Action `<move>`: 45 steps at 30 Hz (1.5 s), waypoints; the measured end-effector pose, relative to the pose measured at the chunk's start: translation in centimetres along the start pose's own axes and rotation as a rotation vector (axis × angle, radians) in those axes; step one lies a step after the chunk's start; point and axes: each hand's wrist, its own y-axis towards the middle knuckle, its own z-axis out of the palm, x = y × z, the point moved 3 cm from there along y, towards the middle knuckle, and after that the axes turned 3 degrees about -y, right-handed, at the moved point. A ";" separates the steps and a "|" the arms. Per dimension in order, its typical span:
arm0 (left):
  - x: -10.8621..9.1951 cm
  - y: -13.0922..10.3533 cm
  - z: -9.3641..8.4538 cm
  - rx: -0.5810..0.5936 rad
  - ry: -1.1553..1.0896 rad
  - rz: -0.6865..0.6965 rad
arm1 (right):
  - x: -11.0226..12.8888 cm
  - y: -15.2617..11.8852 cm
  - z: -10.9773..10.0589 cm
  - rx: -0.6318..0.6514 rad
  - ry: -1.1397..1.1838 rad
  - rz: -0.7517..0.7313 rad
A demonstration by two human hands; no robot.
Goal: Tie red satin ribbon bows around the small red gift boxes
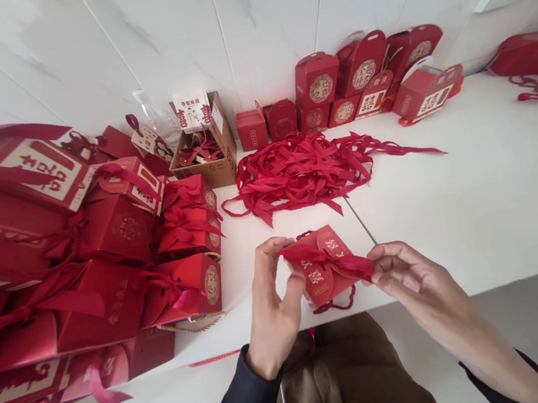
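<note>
A small red gift box [320,282] with pale lettering lies near the table's front edge, a dark red twisted cord showing at its top and bottom. A red ribbon [339,261] runs across the middle of its face. My left hand [277,299] grips the box's left side, thumb and forefinger at the ribbon's left part. In my right hand [411,278], thumb and fingers pinch the ribbon's right end, just off the box's right side. Behind the box lies a loose heap of red ribbons [305,173].
Stacked red boxes with bows [124,227] fill the left side. A cardboard box [210,169] holding small tags stands behind them, near a clear plastic bottle [156,120]. More red boxes [315,83] line the wall. Red bags [535,57] lie at the far right of the white table [453,210].
</note>
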 end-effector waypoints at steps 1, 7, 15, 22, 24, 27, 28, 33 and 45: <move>-0.3 -0.1 0.1 0.048 0.035 0.024 | -0.1 0.0 0.0 0.004 0.007 0.004; -1.1 0.3 0.5 -0.024 0.080 0.082 | -0.6 0.2 0.1 0.033 0.035 0.028; 1.4 0.7 -0.5 -0.311 -0.069 -0.105 | -0.1 0.2 -0.7 -0.030 -0.019 0.023; 1.2 0.7 -0.4 -0.303 -0.283 -0.152 | -0.9 0.5 -0.8 -0.072 -0.081 0.037; 0.7 0.2 -0.2 -0.258 -0.207 -0.132 | -0.6 0.3 -0.7 -0.134 -0.124 -0.035; 0.0 -0.8 0.3 -0.164 0.004 -0.109 | 0.6 -0.2 0.2 -0.170 -0.240 -0.242; -0.2 -1.0 0.6 -0.132 0.080 -0.086 | 1.1 -0.3 0.7 -0.163 -0.285 -0.321; -0.3 -1.1 1.1 -0.104 0.238 -0.002 | 2.5 -0.2 2.2 -0.140 -0.360 -0.476; 0.8 -1.3 1.1 -0.169 0.019 -0.144 | 1.4 0.0 1.9 -0.048 -0.215 -0.243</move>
